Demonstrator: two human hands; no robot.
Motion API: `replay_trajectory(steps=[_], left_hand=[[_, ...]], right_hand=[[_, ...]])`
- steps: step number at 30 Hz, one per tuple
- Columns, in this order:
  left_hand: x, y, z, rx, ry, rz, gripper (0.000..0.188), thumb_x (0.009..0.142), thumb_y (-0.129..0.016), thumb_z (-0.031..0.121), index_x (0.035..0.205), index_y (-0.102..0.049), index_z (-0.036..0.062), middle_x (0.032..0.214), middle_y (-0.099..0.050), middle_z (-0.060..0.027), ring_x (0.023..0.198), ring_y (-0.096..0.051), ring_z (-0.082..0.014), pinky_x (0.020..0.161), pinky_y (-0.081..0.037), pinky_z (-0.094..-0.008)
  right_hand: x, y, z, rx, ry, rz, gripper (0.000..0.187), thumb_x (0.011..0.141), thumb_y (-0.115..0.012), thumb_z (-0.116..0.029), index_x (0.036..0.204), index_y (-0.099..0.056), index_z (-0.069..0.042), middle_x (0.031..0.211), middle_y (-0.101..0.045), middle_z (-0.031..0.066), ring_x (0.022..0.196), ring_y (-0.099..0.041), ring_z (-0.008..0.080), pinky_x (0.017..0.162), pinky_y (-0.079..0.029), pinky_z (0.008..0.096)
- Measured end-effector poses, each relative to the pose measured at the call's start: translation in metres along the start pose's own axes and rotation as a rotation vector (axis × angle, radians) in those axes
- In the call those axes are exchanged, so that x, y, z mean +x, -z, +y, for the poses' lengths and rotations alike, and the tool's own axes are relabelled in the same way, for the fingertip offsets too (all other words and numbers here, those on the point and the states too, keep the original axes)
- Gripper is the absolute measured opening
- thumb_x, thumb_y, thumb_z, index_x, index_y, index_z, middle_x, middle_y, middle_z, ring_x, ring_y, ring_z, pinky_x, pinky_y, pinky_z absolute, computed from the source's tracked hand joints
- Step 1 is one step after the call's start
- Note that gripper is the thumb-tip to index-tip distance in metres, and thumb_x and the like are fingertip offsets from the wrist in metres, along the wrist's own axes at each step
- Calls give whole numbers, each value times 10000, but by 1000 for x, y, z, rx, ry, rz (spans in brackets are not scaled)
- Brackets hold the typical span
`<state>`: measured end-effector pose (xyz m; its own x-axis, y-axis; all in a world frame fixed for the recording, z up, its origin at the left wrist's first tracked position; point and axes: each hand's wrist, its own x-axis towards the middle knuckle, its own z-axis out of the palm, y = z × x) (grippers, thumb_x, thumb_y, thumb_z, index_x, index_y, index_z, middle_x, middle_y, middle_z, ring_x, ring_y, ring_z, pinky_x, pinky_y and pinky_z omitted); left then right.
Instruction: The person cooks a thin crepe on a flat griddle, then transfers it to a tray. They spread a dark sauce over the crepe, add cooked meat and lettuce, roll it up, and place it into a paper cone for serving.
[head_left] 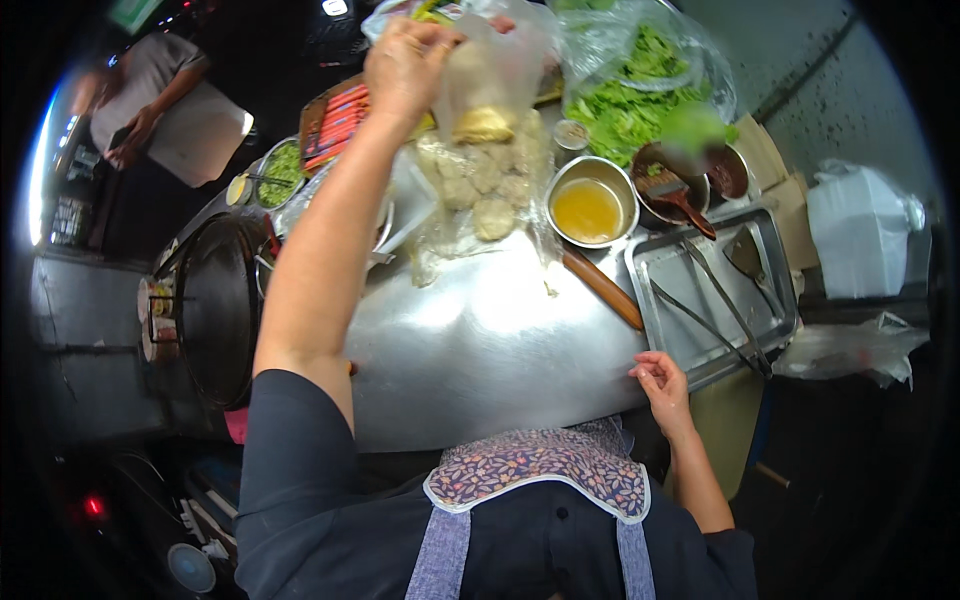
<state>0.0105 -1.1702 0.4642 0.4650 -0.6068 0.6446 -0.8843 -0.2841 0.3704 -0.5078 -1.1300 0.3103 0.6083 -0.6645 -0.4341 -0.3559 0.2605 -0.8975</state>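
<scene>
My left hand (405, 62) is raised over the far side of the steel counter (480, 340) and grips a clear plastic bag (495, 75) with a pale dough lump in its bottom. Under it lies an open plastic bag of several pale dough pieces (480, 185). My right hand (660, 380) rests at the near edge of the counter, fingers loosely curled, holding nothing, next to a metal tray (700, 340).
A steel bowl of yellow liquid (588, 210), a wooden rolling pin (600, 285), pots with brown sauce (690, 175), a bag of lettuce (630, 95), tongs and a spatula in the tray, a black round griddle (215, 310) at left. Another person (150, 100) stands far left.
</scene>
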Motion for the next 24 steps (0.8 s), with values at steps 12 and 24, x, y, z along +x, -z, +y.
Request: replay_trajectory(steps=[12, 24], left_hand=[[84, -26, -76, -304, 417, 81, 360, 908, -741, 285, 1146, -734, 16, 1024, -750, -49, 866, -665, -112, 801, -512, -261], [-217, 17, 7, -64, 297, -142, 104, 947, -661, 123, 1009, -662, 40, 973, -636, -72, 879, -581, -165, 796, -487, -316]], right_hand=[[-18, 75, 2, 18, -7, -262, 258, 938, -671, -64, 1191, -643, -20, 914, -644, 3, 828, -605, 69, 788, -500, 229], [11, 143, -9, -111, 114, -295, 260, 916, -680, -58, 1174, -668, -32, 921, -669, 29, 879, -633, 90, 817, -515, 254]])
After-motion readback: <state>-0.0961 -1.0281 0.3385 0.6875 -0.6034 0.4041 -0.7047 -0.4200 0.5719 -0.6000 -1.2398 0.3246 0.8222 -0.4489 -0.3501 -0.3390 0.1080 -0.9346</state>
